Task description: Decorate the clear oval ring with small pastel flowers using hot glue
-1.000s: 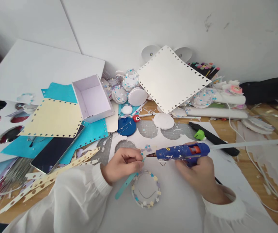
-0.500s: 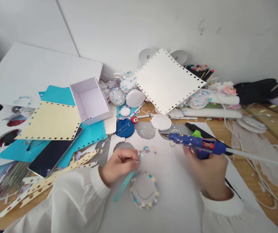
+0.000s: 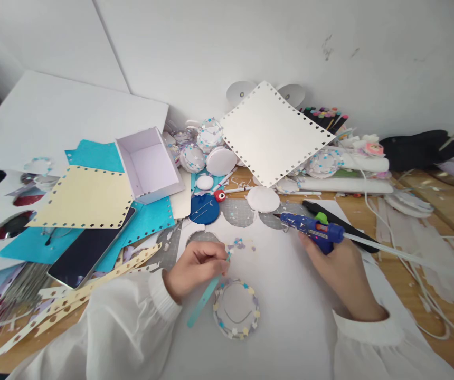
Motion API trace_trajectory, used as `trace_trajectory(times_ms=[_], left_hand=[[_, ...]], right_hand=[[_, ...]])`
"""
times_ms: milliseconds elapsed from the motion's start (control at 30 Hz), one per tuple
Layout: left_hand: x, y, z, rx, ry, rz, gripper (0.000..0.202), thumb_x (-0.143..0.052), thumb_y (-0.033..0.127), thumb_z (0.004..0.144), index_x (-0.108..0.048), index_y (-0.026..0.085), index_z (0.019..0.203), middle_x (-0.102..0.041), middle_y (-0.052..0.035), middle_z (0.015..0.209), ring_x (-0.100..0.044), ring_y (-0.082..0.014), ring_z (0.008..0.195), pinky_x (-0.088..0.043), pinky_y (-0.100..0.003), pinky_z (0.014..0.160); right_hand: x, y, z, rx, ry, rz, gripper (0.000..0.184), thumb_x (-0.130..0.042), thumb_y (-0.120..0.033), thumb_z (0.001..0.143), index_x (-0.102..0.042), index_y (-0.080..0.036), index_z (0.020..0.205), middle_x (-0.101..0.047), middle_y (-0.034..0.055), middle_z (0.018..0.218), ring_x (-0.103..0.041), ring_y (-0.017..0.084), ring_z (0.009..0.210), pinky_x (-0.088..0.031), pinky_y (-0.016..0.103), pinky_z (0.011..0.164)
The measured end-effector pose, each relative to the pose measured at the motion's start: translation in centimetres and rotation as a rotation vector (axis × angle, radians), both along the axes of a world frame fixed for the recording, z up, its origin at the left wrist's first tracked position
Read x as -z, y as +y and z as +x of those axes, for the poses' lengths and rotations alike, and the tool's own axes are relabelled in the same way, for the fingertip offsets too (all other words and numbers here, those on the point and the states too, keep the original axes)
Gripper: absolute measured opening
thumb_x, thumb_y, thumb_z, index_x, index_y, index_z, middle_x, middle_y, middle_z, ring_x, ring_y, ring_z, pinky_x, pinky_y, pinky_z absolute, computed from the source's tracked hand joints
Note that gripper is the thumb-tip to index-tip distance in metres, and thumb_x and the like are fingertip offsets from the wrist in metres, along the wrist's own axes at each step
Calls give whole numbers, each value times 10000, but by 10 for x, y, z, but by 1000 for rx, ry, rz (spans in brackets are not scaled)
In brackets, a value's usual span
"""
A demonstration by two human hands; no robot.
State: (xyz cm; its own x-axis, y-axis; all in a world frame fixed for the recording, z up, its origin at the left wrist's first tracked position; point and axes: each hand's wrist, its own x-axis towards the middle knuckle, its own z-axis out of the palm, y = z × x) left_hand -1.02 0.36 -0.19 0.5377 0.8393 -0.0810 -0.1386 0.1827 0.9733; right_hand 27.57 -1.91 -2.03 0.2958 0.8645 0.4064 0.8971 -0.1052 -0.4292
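Note:
My left hand (image 3: 199, 268) is closed around a teal strip-like tool (image 3: 203, 302), apparently tweezers. At its tip, beside my fingertips, is a tiny blue piece (image 3: 229, 256). Just below and to the right lies a wire ring (image 3: 256, 318) on white paper, dotted with small blue, cream and white star shapes. My right hand (image 3: 340, 274) grips a blue hot glue gun (image 3: 310, 226), its nozzle pointing left above the paper. A clear glue stick (image 3: 381, 247) runs out of its back. A small pile of star confetti (image 3: 240, 244) lies between my hands.
A white punched sheet (image 3: 274, 137) leans at the back, near decorated round pieces (image 3: 209, 133). An open lilac box (image 3: 148, 163), a phone (image 3: 88, 253) and cut paper strips (image 3: 88, 295) are on the left. A white cord (image 3: 417, 290) trails down the right.
The glue gun has turned in my right hand, its nozzle shifting slightly right and its back end swinging left. My left hand and the ring look nearly unmoved.

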Motion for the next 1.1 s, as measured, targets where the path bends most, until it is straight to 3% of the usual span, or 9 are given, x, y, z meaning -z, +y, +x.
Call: trace_trajectory(times_ms=[100, 267, 400, 467, 567, 733, 900, 1033, 1100], left_hand=[[0, 0, 0, -30, -14, -37, 185, -637, 198, 673, -590, 138, 505, -470, 0, 542, -417, -113, 539, -304, -253, 522], [-4, 2, 1, -88, -51, -113, 228, -633, 275, 683, -583, 136, 510, -434, 0, 531, -386, -123, 557, -255, -273, 529], [-5, 3, 1, -112, -92, -200, 229, -620, 282, 674, -565, 136, 507, -384, 13, 517, -324, -111, 531, -201, -275, 511], [-4, 3, 0, -118, -123, -230, 238, -628, 292, 684, -563, 133, 519, -373, 23, 512, -295, -99, 513, -190, -272, 509], [-2, 3, 0, -139, -165, -260, 242, -639, 310, 700, -568, 130, 553, -367, 37, 502, -256, -86, 494, -181, -263, 504], [-2, 4, -1, -189, -217, -307, 268, -667, 296, 688, -489, 154, 548, -309, 59, 501, -257, -81, 493, -196, -244, 491], [-5, 3, 1, -208, -242, -331, 254, -657, 293, 700, -488, 160, 565, -333, 54, 516, -309, -72, 485, -217, -231, 483], [-5, 3, 4, -236, -228, -304, 350, -697, 319, 706, -438, 163, 530, -296, 66, 497, -259, -64, 466, -193, -227, 466], [-4, 3, 3, -234, -166, -230, 354, -693, 372, 735, -499, 152, 536, -279, 69, 476, -224, -68, 461, -167, -239, 465]], right_hand=[[-6, -12, 1, -6, -101, 26, 292, -609, -458, 751, -589, -197, 880, -628, 111, 793, -626, 336, 780, -483, 438, 655], [-21, -62, -7, 57, -354, -58, 385, -524, -493, 793, -540, -188, 1027, -601, 195, 883, -569, 448, 858, -441, 557, 654], [-44, -78, -35, -250, -188, 31, 264, -477, -373, 866, -547, -221, 1069, -616, 139, 1060, -591, 367, 955, -441, 539, 786], [-58, -70, -54, -460, -125, 126, 156, -527, -242, 863, -591, -229, 1004, -628, 89, 1046, -597, 283, 952, -447, 456, 821], [-78, -45, -83, -767, -157, 190, 189, -515, -94, 863, -615, -199, 984, -644, 76, 1000, -593, 224, 932, -449, 396, 836], [-86, -5, -114, -1103, -474, 291, 205, -470, -70, 904, -633, -160, 990, -689, 76, 956, -612, 212, 913, -499, 366, 766], [-72, 12, -124, -1181, -690, 485, 130, -541, -88, 883, -652, -155, 880, -693, 83, 922, -620, 216, 880, -518, 362, 733], [-67, 15, -120, -1158, -540, 560, 156, -560, -56, 857, -625, -195, 884, -667, 53, 777, -604, 185, 746, -514, 334, 643], [-64, 15, -112, -1092, -432, 548, 204, -539, -49, 858, -601, -223, 946, -655, 34, 762, -582, 175, 696, -503, 329, 606]])
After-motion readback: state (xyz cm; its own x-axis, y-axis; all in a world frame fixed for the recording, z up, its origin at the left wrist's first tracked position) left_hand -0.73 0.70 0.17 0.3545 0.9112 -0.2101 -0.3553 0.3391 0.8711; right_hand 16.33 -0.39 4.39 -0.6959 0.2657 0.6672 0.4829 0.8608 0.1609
